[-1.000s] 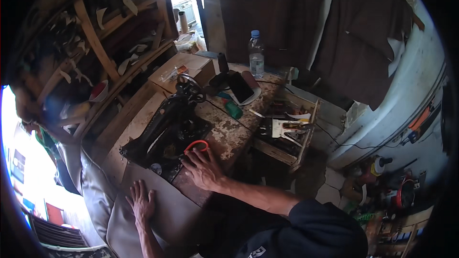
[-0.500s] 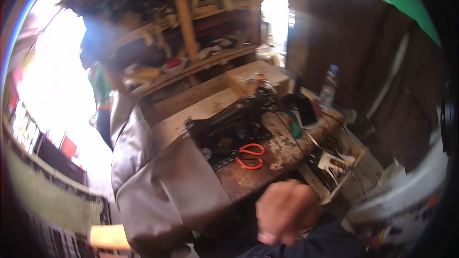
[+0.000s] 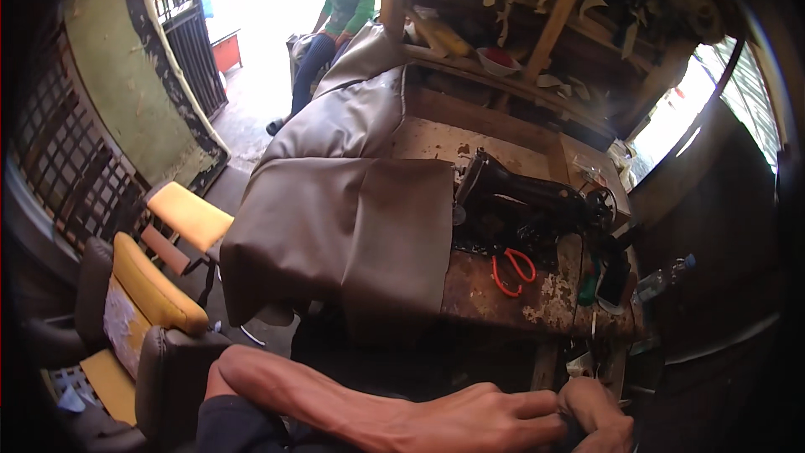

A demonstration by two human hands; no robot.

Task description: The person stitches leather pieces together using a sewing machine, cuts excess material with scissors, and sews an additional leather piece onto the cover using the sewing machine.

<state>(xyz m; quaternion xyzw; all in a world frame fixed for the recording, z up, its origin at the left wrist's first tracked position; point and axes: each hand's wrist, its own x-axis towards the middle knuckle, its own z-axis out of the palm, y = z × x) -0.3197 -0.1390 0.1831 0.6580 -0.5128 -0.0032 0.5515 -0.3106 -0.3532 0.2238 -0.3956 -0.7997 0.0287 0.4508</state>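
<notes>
Along the lower edge my left forearm crosses to the right, its hand (image 3: 510,415) closed, fingers curled beside my right hand (image 3: 594,403); what they hold is hidden. My right hand is bent, its fingers mostly out of sight. Above them, brown vinyl (image 3: 352,235) drapes over the left part of a worn table (image 3: 482,294). A black sewing machine (image 3: 537,205) sits on it, with orange-handled scissors (image 3: 516,273) just in front. A green object (image 3: 589,278), a dark flat object (image 3: 614,283) and a plastic bottle (image 3: 658,283) are at the right end.
A person in green (image 3: 348,8) sits by the bright doorway. Yellow-and-brown chair parts (image 3: 159,294) stand at lower left beside a padded yellow piece (image 3: 189,214). A wooden shelf (image 3: 549,21) with scraps rises behind the machine. An open drawer (image 3: 616,361) lies below the table's right end.
My view has swung left, bringing the doorway, seated person and chairs into sight. My hands have left the vinyl and scissors and are now together at the lower edge.
</notes>
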